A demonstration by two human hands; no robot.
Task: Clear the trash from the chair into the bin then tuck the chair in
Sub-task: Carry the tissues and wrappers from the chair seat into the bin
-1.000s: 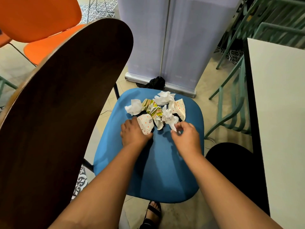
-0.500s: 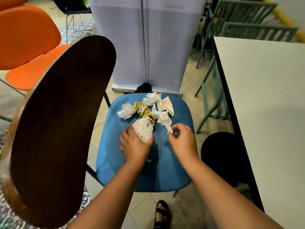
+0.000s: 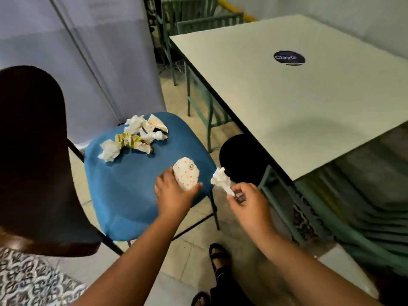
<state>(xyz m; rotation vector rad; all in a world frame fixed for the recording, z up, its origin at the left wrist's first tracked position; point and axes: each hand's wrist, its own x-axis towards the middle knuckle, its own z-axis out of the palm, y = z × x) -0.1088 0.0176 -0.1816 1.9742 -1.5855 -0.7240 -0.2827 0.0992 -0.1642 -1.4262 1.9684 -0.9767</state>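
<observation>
While each hand grips trash, the bin (image 3: 240,157) lies just far-right of the right hand (image 3: 247,202), nearer than the left hand (image 3: 174,193).

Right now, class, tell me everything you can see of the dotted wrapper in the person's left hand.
The dotted wrapper is crumpled white paper with small orange dots and one round dark printed mark. It forms a rounded, faceted wad. The left hand grips its lower part, thumb along one side, holding it over the near right part of the blue seat.
</observation>
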